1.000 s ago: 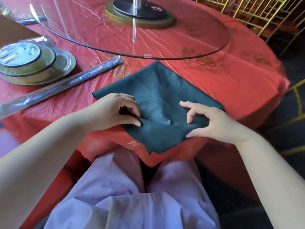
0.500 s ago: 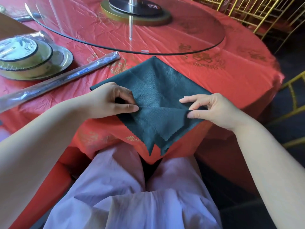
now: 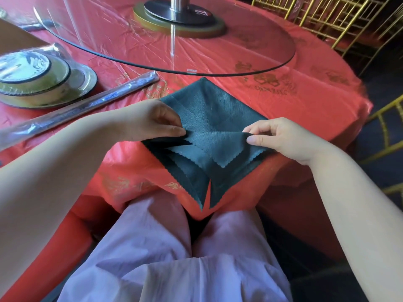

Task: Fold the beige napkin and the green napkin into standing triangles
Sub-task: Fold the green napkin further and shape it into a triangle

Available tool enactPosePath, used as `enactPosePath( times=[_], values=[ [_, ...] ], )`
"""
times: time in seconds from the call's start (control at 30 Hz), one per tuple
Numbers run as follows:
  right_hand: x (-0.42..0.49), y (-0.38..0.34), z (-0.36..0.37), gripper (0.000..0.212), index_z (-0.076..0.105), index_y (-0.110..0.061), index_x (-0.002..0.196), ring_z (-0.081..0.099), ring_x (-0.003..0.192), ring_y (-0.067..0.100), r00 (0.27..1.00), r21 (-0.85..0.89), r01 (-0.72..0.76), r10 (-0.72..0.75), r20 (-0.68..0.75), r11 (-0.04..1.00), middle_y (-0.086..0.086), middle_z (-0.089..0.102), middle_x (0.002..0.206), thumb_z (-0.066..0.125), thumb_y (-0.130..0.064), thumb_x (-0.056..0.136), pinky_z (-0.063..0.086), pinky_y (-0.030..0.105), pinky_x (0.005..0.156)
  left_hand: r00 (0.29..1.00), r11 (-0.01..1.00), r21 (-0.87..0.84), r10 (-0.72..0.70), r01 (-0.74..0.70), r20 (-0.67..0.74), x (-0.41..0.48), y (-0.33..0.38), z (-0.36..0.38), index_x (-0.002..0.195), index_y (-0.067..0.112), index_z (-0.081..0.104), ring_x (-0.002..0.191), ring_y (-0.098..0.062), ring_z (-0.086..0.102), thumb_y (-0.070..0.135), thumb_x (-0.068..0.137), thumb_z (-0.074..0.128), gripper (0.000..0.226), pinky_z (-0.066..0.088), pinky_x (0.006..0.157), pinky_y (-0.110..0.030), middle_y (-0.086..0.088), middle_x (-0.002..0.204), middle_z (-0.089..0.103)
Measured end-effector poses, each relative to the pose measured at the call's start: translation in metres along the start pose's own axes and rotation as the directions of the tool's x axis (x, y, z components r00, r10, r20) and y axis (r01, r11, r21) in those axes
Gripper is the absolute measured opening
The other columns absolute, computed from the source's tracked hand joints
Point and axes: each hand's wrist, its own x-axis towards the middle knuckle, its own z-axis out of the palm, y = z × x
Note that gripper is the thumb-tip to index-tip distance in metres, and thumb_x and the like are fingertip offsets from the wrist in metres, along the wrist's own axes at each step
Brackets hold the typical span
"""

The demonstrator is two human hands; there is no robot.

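Now a 2nd flap on green napkin (image 3: 209, 110)

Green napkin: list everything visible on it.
The green napkin is dark teal woven cloth with scalloped edges, folded into a diamond on the red tablecloth. Its two near points hang over the table edge. The left hand and right hand each pinch a side corner, with small flaps folded across the front.
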Motion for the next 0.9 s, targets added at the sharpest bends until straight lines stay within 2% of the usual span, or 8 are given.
enactPosePath(
  times=[0.1,0.23,0.37,0.5,0.63,0.7,0.77,0.9],
  values=[
    [0.006,-0.001,0.0,0.012,0.07,-0.014,0.078,0.056,0.09,0.01,0.998,-0.053,-0.033,0.03,-0.051,0.998,-0.007,0.062,0.1,0.062,-0.018,0.087,0.042,0.028,0.088,1.0,0.995,-0.1,0.011,-0.01,0.01,-0.004,-0.004,0.003,0.089,0.033,0.066,0.068,0.008,0.056,0.039,0.082,0.067,0.009,0.039,0.065,-0.005,0.025,0.075,0.064],
    [0.015,-0.006,0.001,0.017,0.069,-0.012,0.082,0.052,0.084,0.012,0.993,-0.097,-0.102,0.094,-0.077,0.99,0.001,0.061,0.089,0.061,-0.026,0.088,0.04,0.031,0.084,0.997,0.916,-0.399,0.066,-0.047,0.034,-0.01,-0.009,0.005,0.111,0.023,0.061,0.099,-0.009,0.062,0.067,0.061,0.068,0.067,0.047,0.085,-0.02,0.004,0.106,0.068],
    [0.023,-0.01,-0.001,0.021,0.07,-0.014,0.081,0.054,0.081,0.008,0.982,-0.144,-0.177,0.166,-0.086,0.974,-0.004,0.064,0.081,0.061,-0.032,0.088,0.04,0.031,0.089,0.997,0.936,-0.351,0.008,-0.036,-0.08,-0.008,-0.015,0.008,0.101,0.022,0.063,0.088,-0.015,0.063,0.054,0.066,0.07,0.048,0.049,0.083,-0.039,-0.006,0.098,0.07],
    [0.023,-0.007,-0.006,0.034,0.069,-0.021,0.096,0.056,0.105,0.007,0.975,-0.093,-0.186,0.172,-0.144,0.978,-0.008,0.066,0.106,0.052,-0.049,0.088,0.037,0.031,0.1,0.944,0.986,-0.158,-0.099,0.051,-0.315,0.0,-0.014,0.008,0.078,0.025,0.064,0.061,-0.001,0.052,0.034,0.083,0.066,0.011,0.041,0.063,-0.018,0.007,0.07,0.065],
    [0.007,-0.002,-0.016,0.048,0.063,-0.031,0.104,0.052,0.109,-0.01,0.994,0.086,-0.074,0.081,-0.078,0.994,-0.022,0.064,0.107,0.052,-0.066,0.075,0.037,0.005,0.09,0.883,0.959,-0.1,-0.282,0.263,-0.376,0.011,-0.003,0.007,0.076,0.017,0.063,0.057,-0.012,0.045,0.032,0.087,0.06,0.019,0.032,0.051,-0.025,0.003,0.061,0.051],
    [0.003,0.003,-0.022,0.048,0.059,-0.03,0.115,0.045,0.12,-0.009,0.996,0.02,-0.08,0.081,-0.04,0.997,-0.019,0.06,0.12,0.071,-0.049,0.072,0.032,0.01,0.1,0.861,0.929,-0.085,-0.367,0.361,-0.352,0.019,0.0,0.004,0.07,0.016,0.061,0.061,-0.017,0.046,0.033,0.089,0.057,0.026,0.03,0.052,-0.027,0.0,0.061,0.05],
    [0.005,0.007,-0.024,0.049,0.057,-0.031,0.122,0.041,0.126,0.001,0.987,-0.061,-0.128,0.122,-0.102,0.99,-0.008,0.056,0.128,0.074,-0.03,0.075,0.031,0.022,0.105,0.85,0.902,-0.033,-0.417,0.43,-0.323,0.026,0.002,0.002,0.062,0.015,0.055,0.062,-0.021,0.044,0.032,0.09,0.054,0.032,0.027,0.05,-0.026,-0.003,0.06,0.046],
    [0.019,0.004,-0.013,0.024,0.066,-0.024,0.108,0.06,0.095,0.001,0.941,-0.101,-0.145,0.105,-0.321,0.984,-0.005,0.067,0.101,0.067,-0.022,0.084,0.045,0.022,0.084,0.836,0.87,0.037,-0.461,0.492,-0.297,0.035,0.002,0.0,0.087,0.002,0.066,0.076,-0.027,0.051,0.033,0.09,0.053,0.034,0.032,0.059,-0.029,-0.015,0.079,0.058]
  ],
)
